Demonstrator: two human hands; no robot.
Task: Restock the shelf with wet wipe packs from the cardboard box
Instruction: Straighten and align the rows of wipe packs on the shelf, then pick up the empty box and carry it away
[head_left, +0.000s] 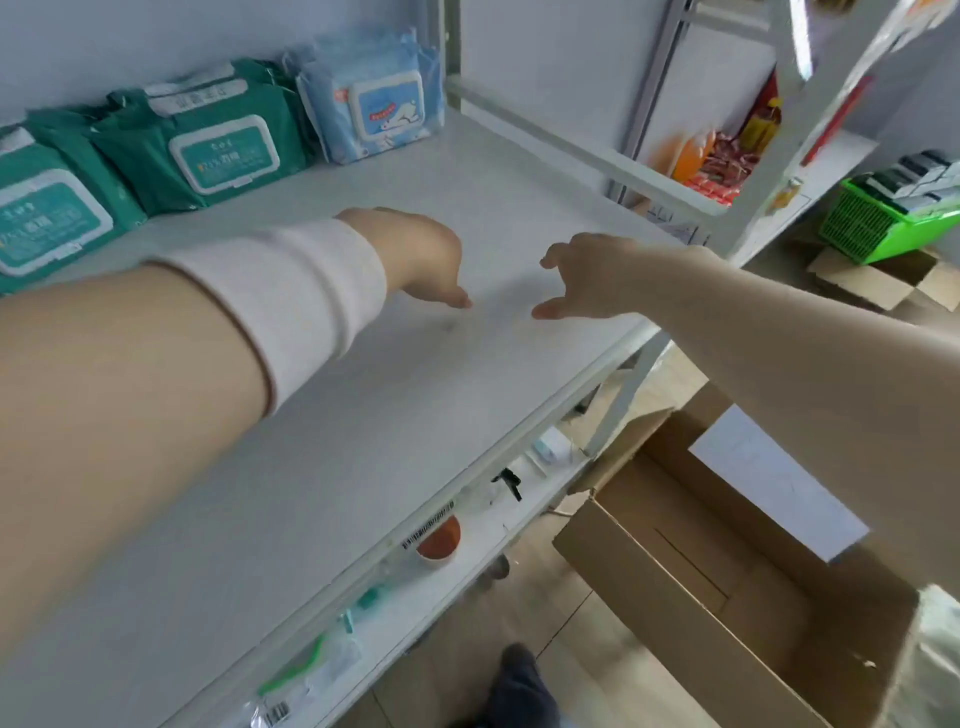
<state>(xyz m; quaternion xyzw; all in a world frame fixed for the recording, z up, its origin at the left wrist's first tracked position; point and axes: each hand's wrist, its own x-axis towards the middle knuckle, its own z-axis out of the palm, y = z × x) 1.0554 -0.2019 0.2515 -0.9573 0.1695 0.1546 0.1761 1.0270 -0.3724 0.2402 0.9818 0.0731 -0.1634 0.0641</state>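
- Along the back left of the white metal shelf (467, 171) stand the wet wipe packs already stocked: 2 teal plastic packs with white flip lids face forward (218, 150) (47, 213), with more teal packs tucked behind them.
- Just beside these, on their right, is a pale blue wipe pack with a polar-bear lid (379, 111), again with more of its kind behind it.
- That row takes up only the rear strip. The front of the shelf and its right-hand end carry no packs.
- The left hand (421, 254), with a white cloth band (291, 306) on its forearm, reaches over the middle of the shelf. Its fingers are loosely curled downward and hold nothing.
- The right hand (587, 275) is near it, thumb toward the left thumb, fingers slack and half bent, also holding nothing. Whether either hand touches the board I cannot tell.
- The open brown cardboard box (701, 571) sits on the floor below and to the right. What shows of its inside holds no packs, only a white sheet of paper (769, 483) against 1 flap. Its near corner is cut off by the frame.
- My judgement: a first row is in, and the hands are between placements.
- Much shelf space remains, but the box looks nearly or wholly emptied, so the restock may be close to its end.
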